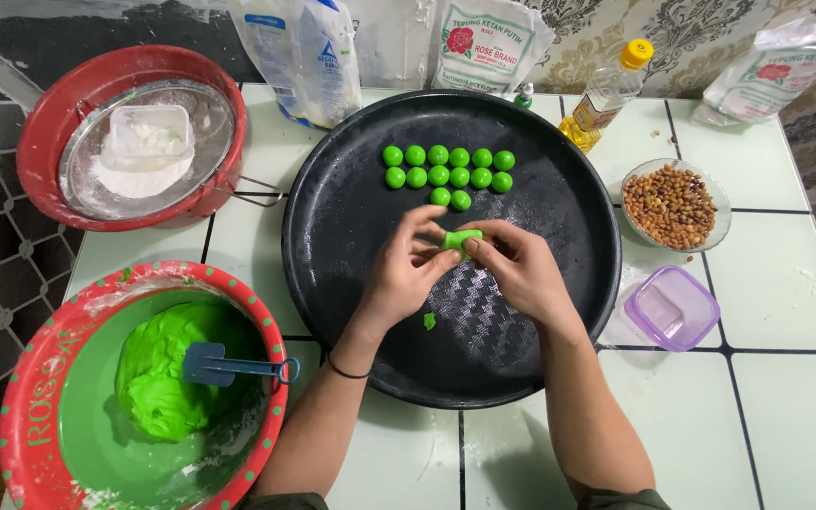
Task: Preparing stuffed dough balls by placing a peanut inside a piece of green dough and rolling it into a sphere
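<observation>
Two hands, left hand (406, 267) and right hand (518, 269), pinch a green dough piece (461, 239) between their fingertips.

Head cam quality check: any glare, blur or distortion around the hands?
Head view: sharp overall, no motion blur on the left hand or right hand pinching the green dough piece; soft glare patches on the black tray; mild wide-angle bend in the tile lines of the table; shadows soft.

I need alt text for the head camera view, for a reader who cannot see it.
Two bare hands, left hand and right hand, pinch a green dough piece over a round black tray holding rows of green dough balls. A red bowl of green dough sits at lower left.
</observation>
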